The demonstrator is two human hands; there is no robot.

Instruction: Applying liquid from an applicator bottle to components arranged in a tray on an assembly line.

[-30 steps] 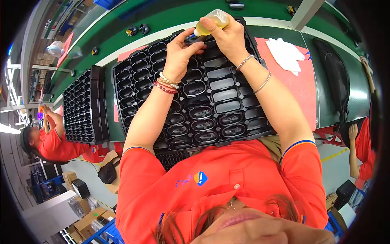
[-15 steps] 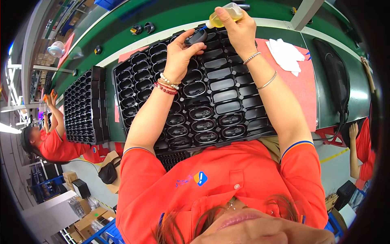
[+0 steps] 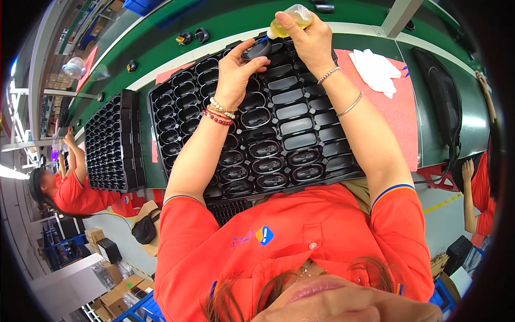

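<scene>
My left hand (image 3: 236, 70) pinches a small dark oval plastic shell (image 3: 256, 50) between thumb and fingers, above the far part of a black tray. My right hand (image 3: 312, 45) is wrapped round a clear squeeze bottle (image 3: 292, 21) of yellowish liquid. The bottle is tilted, and its thin blue nozzle tip (image 3: 264, 39) points down at the shell's far edge; whether it touches cannot be made out. Below both hands lies the black tray (image 3: 316, 127) with rows of oval pockets. Several pockets near me hold dark oval parts (image 3: 266, 165).
A stack of similar black trays (image 3: 130, 140) stands at left. On the pink mat (image 3: 399, 126) lies a white cloth (image 3: 375, 72); a black bag (image 3: 437, 102) is farther right. Small dark parts (image 3: 201, 35) sit on the green belt (image 3: 225, 21). Co-workers in red (image 3: 80, 193) are at both sides.
My right hand and the bottle have shifted slightly left. My left hand with the shell has moved a touch left too. The small parts on the belt have moved slightly right.
</scene>
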